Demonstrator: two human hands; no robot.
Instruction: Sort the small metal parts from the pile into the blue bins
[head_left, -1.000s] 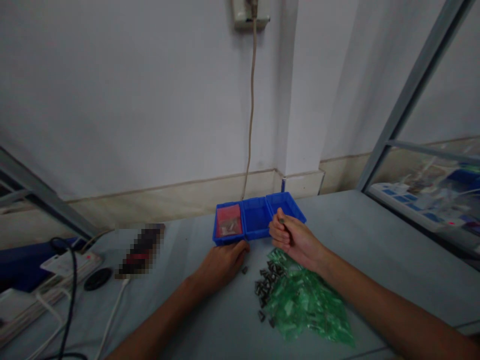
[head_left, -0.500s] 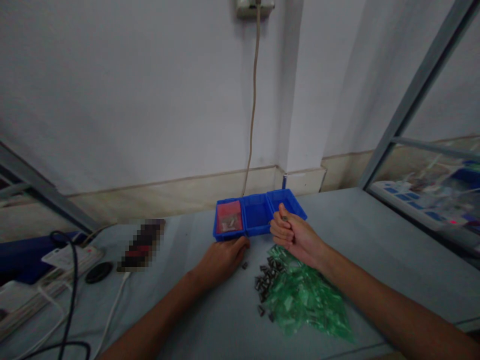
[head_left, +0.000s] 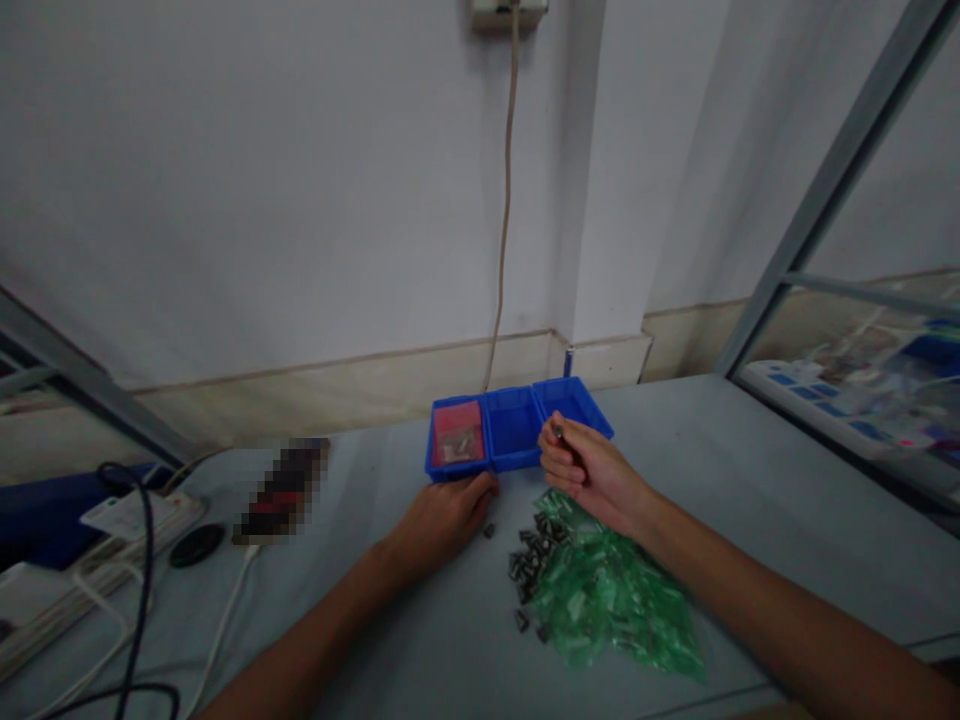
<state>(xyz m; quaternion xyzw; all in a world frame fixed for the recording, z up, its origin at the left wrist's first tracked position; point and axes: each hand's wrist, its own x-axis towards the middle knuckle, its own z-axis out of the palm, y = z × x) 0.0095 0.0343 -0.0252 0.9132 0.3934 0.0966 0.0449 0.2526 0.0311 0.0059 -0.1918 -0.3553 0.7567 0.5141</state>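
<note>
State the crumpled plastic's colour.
The crumpled plastic is translucent green, showing best in the head view.

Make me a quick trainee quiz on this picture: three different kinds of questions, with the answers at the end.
1. True or false: loose grey pieces lie beside the green plastic.
2. The right hand is pinching: A) a cable, B) a small grey piece, C) a pen.
3. Fill in: as seen here, the pink packet sits in the ____ compartment of the blue tray.
Key: 1. True. 2. B. 3. Left.

White wall socket, hanging beige cord, black disc
</note>
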